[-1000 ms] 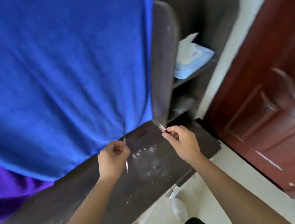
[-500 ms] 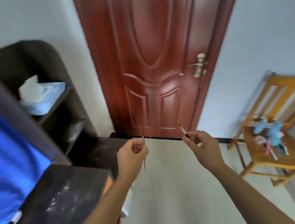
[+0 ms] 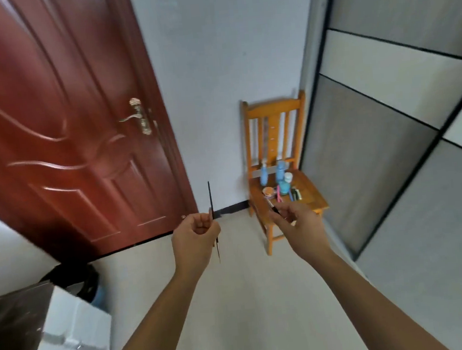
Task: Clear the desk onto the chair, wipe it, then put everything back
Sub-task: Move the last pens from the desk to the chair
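my left hand (image 3: 196, 235) is curled in a fist round a long stick (image 3: 210, 196). the stick is thin and dark. it stands almost straight up, with one end poking out above the fist and the other end below it. my right hand (image 3: 298, 220) pinches a short stick (image 3: 273, 207) between thumb and fingertips, and its tip leans up and to the left. i cannot tell if these are brushes or pens. both hands are up in the air over the floor (image 3: 249, 299), a little apart and not touching.

the chair (image 3: 312, 195) is ahead of my right hand, against the wall. on its seat, two blue bottles (image 3: 264, 175) stand at the back edge. a white jar (image 3: 288, 176) is just beside them. a round tin (image 3: 268, 191) and a pink thing (image 3: 278, 194) lie near the left edge. the front of the seat is partly hidden by my right hand.

one dark corner of the desk (image 3: 11, 328) shows at the bottom left, with a white box (image 3: 71, 342) beside it. a red door (image 3: 53, 134) is on the left.
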Tool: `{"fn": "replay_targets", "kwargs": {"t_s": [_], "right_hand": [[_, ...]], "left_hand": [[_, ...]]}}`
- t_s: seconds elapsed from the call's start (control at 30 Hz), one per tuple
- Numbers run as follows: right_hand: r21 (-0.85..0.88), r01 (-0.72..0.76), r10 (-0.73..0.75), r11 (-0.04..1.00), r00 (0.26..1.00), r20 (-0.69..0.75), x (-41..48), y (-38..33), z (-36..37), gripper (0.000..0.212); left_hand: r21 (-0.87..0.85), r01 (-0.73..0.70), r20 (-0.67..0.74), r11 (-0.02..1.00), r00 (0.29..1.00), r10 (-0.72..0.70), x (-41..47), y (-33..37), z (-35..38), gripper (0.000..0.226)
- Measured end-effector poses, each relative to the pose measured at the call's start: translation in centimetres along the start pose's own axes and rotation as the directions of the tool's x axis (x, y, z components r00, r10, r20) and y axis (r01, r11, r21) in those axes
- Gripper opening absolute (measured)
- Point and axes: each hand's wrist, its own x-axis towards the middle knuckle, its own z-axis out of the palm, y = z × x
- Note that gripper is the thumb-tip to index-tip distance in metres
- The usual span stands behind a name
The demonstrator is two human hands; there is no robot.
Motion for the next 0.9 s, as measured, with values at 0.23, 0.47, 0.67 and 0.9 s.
{"fn": "replay_targets", "kwargs": {"t_s": [0.23, 0.47, 0.67, 0.9], "right_hand": [[-0.061, -0.15, 0.151, 0.987, 0.989, 0.004, 7.9, 8.4, -4.3, 0.02], [-0.117, -0.279, 0.283, 0.953, 0.959, 0.011, 20.1, 16.0, -3.4, 0.014], [-0.187, -0.404, 0.414, 0.896, 0.91, 0.018, 31.4, 20.8, -3.4, 0.01], [-0.115, -0.485, 0.493, 0.867, 0.869, 0.048, 40.3, 27.9, -3.6, 0.006]], "left_hand": [[0.023, 0.023, 0.086, 0.999, 0.996, -0.024, 5.0, 0.4, 11.6, 0.011], [0.053, 0.057, 0.184, 0.997, 0.981, -0.066, 17.3, -2.2, 23.4, 0.012], [0.119, 0.104, 0.275, 0.987, 0.952, -0.133, 27.4, -2.0, 32.7, 0.01], [0.198, 0.201, 0.268, 0.959, 0.931, -0.25, 33.7, -2.8, 41.4, 0.01]]}}
